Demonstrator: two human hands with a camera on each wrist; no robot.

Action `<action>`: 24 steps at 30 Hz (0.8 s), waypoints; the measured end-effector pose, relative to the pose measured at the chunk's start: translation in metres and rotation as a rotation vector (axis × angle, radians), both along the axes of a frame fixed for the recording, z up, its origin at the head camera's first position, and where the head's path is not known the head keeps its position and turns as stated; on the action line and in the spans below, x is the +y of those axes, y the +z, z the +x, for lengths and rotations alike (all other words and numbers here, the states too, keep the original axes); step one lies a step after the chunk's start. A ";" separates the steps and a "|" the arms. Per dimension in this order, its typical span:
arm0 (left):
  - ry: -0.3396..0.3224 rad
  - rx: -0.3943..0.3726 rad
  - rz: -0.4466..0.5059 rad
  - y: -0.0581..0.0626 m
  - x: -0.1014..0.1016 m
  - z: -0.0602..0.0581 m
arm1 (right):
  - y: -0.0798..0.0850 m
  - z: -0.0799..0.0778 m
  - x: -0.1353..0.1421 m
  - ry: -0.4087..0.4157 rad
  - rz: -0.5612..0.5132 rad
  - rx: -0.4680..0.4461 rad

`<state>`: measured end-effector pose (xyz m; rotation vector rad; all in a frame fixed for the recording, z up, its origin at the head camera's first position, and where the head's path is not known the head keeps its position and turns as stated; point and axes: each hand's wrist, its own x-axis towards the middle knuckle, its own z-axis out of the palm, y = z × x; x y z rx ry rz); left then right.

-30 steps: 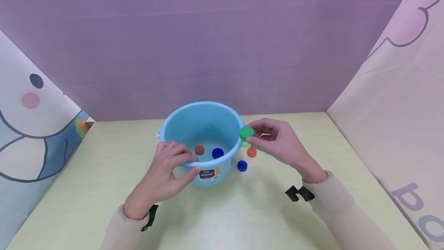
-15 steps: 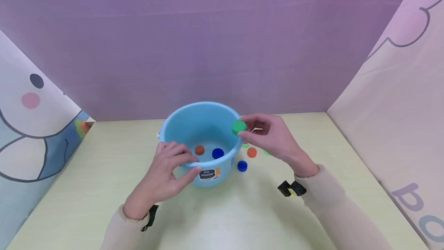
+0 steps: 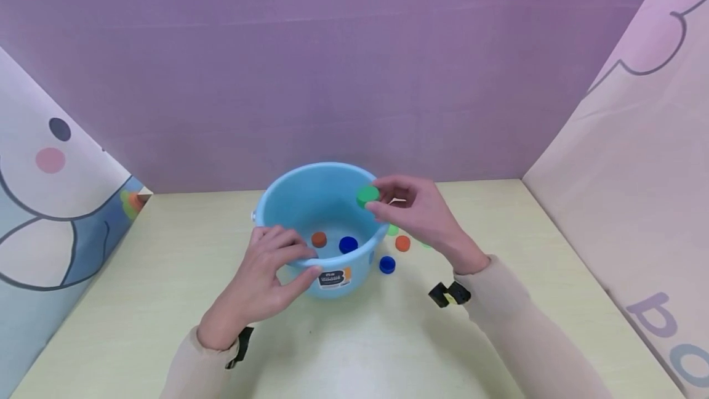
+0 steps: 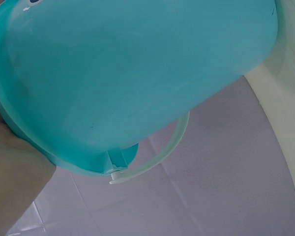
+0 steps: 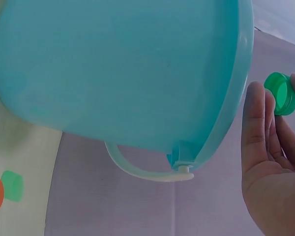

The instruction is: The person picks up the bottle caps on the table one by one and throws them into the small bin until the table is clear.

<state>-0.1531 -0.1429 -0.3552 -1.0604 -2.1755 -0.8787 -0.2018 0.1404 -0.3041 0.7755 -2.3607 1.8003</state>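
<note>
Green cap [image 3: 368,196] is over the right side of the mouth of the light-blue bucket [image 3: 310,196], pinched between thumb and fingers of the right hand [image 3: 418,208]. The work seems partly done: an orange cap [image 3: 319,239] and a dark blue cap [image 3: 348,244] lie inside, while a second blue cap [image 3: 387,265], a second orange cap [image 3: 402,243] and at least one pale green cap [image 3: 393,229] are left outside, to the right on the bench [image 3: 354,343]. The left hand [image 3: 266,279] grips the near-left rim. The held cap looks like hard plastic, short, round and hollow; the bucket is smooth, with a curved whitish handle [image 5: 137,172].
</note>
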 end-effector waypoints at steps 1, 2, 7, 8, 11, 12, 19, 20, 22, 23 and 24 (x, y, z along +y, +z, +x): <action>-0.001 -0.002 0.000 0.000 0.000 0.000 | 0.000 -0.001 -0.001 0.002 -0.002 0.003; -0.001 -0.003 0.000 0.000 0.000 0.000 | 0.000 -0.001 -0.003 0.003 -0.003 0.006; 0.003 -0.006 -0.004 0.000 -0.001 0.000 | 0.001 -0.004 -0.009 -0.001 -0.006 0.021; 0.003 -0.008 -0.006 0.000 -0.001 0.000 | 0.001 -0.004 -0.010 -0.003 -0.008 0.021; 0.003 -0.008 -0.008 0.000 -0.001 0.000 | 0.001 -0.005 -0.011 -0.005 -0.020 0.016; 0.003 -0.009 -0.008 0.000 -0.001 0.000 | 0.002 -0.005 -0.011 -0.003 -0.026 0.014; 0.001 -0.009 -0.004 0.000 -0.001 0.000 | 0.005 -0.005 -0.009 0.002 -0.047 0.031; 0.001 -0.008 -0.004 0.000 -0.001 0.000 | 0.006 -0.005 -0.009 0.003 -0.046 0.032; 0.000 -0.007 -0.005 0.000 -0.001 0.000 | 0.006 -0.004 -0.009 0.006 -0.044 0.032; 0.000 -0.006 -0.006 0.000 -0.001 0.000 | 0.007 -0.004 -0.009 0.008 -0.043 0.030; 0.001 -0.006 -0.006 0.000 -0.001 0.000 | 0.007 -0.004 -0.008 0.010 -0.043 0.029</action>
